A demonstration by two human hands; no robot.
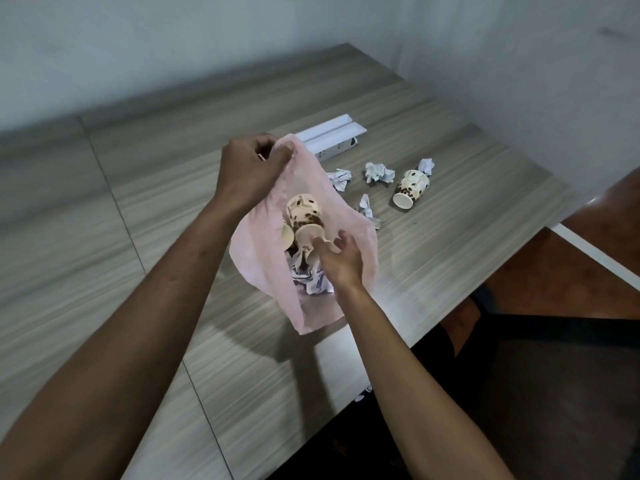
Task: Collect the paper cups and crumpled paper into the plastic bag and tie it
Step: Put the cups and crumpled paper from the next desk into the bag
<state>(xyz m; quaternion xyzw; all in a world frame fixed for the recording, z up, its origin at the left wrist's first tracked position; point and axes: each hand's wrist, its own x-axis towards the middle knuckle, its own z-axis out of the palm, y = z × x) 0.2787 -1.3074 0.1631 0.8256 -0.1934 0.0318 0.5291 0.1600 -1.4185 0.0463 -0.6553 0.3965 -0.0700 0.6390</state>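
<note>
Left hand [251, 171] raised above the counter [138, 209], forearm reaching in from the lower left. Its fingers [284, 147] are curled and pinch the upper rim of the plastic bag [256, 251], holding the mouth up and open.

Right hand [341, 259] reaches into the bag mouth from the lower right, wrist low. Its fingers [320, 244] are bent round the rim of a paper cup [306, 216], which lies tilted, rim towards the camera, base pointing away. The hold looks light; thumb and index finger on the rim, the rest hidden.

Bag: thin, pale pink, translucent film, wrinkled, its lower end slumped on the counter near the front edge. Inside: the gripped cup, parts of at least one more cup beside it, and crumpled paper in the bag [310, 280], white with dark print.

Outside the bag, to the right: one loose cup [411, 189] on its side, cream with brown bean-like spots, open end facing the camera. Four paper balls around it: one [339, 178] nearest the bag, one [379, 173] further right, one [426, 166] touching the loose cup's base end, one [369, 211] nearer the front. No writing legible on any of it.

Behind the bag lies a long white box [329, 136] with dark marks on its side, too small to read.

Counter: grey-brown wood-grain laminate, straight seams, white edge.
</note>
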